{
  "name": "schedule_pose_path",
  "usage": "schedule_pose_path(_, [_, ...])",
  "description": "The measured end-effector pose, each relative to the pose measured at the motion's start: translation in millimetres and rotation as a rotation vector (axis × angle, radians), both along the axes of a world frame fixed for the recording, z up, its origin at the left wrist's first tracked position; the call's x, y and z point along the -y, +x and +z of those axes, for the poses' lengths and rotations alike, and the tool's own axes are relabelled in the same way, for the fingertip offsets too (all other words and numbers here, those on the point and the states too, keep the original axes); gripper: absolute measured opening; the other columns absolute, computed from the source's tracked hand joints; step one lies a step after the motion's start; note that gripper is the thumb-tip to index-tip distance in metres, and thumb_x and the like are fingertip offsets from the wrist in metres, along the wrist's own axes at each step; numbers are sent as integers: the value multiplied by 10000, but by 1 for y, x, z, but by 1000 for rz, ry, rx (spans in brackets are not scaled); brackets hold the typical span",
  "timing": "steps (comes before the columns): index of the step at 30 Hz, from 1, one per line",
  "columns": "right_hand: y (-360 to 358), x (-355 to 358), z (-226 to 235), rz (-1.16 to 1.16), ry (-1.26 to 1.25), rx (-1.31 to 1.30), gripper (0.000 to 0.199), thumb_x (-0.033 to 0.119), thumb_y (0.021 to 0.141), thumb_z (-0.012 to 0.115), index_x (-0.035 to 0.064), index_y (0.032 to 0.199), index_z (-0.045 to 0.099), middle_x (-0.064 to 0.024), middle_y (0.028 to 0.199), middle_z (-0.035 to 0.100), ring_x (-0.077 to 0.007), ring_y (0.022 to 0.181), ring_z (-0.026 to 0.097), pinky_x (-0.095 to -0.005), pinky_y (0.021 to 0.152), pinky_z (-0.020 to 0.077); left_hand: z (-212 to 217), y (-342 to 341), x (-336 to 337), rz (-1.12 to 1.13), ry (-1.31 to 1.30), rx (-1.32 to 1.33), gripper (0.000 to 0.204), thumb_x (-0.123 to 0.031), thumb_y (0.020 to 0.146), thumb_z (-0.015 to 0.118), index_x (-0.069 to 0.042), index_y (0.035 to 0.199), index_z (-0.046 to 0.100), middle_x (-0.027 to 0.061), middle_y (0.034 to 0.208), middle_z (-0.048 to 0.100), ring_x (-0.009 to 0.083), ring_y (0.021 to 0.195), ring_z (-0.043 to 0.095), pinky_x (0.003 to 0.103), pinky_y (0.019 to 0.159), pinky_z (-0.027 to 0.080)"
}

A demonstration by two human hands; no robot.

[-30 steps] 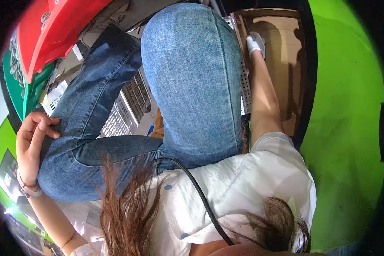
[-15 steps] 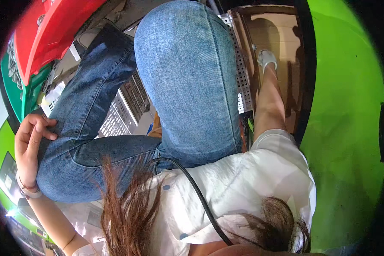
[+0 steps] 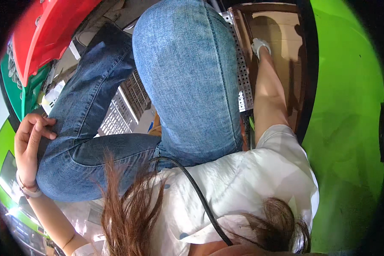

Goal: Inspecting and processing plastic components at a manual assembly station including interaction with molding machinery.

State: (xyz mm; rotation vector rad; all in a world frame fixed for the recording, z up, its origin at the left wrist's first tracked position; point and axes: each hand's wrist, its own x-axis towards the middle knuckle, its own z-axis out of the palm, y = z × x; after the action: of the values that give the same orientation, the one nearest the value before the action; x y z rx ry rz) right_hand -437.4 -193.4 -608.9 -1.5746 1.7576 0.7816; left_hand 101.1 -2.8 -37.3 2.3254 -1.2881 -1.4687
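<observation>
Two legs in blue jeans (image 3: pixel 187 81) filling the middle of the view, knees bent, the right thigh broad and close to the camera, the left one folded lower and to the left. To the right, a wide bright green surface (image 3: pixel 350 128) curving along the rim. Below the jeans, a white shirt (image 3: pixel 243 187) with a black cable (image 3: pixel 200 196) running across it and strands of brown hair (image 3: pixel 128 213) hanging over both. Upper right, an open cardboard box (image 3: pixel 281 47), brown inside, standing just beside the green surface and bordered by a dark edge. Upper left, a red plastic lid (image 3: pixel 47 38) over a green crate (image 3: pixel 17 89). Between the legs and along the right thigh, perforated grey metal panels (image 3: pixel 243 81), partly hidden by denim. Right hand (image 3: pixel 260 45) in a white glove, reaching down into the box at the end of a bare forearm, touching its floor near the left wall; fingers too small and too hidden to tell whether apart or together, nothing seen in its grip. Left hand (image 3: pixel 30 147) bare, resting against the left knee, fingers loosely curled over the denim, thumb apart, clamped on nothing else. On that wrist, a thin bracelet (image 3: pixel 27 190).
</observation>
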Motion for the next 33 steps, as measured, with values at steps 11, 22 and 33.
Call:
schedule_pose_path(11, [11,5,5,-155,80,-49,412,255,905,490,86,1279,531,-133,1386,455,-319,1228,478,-395,1016,414,-2,2,-4,37,5,8,239,-220,986,487,9,1025,544,91,944,635,90,771,568,264,865,415])
schedule_pose_path(22, [11,-9,14,-610,-165,147,319,273,816,553,59,1022,669,-136,1037,657,-284,948,633,-397,777,488,-2,-1,-4,83,-1,4,226,-218,987,486,2,1007,533,90,921,628,90,777,561,270,881,410])
schedule_pose_path(33, [23,-42,21,-505,-663,70,363,303,753,623,92,1046,665,-162,1115,631,-356,1016,585,-431,912,459,-1,1,-4,46,-4,7,224,-215,984,492,1,1018,541,93,932,642,96,789,570,273,883,410])
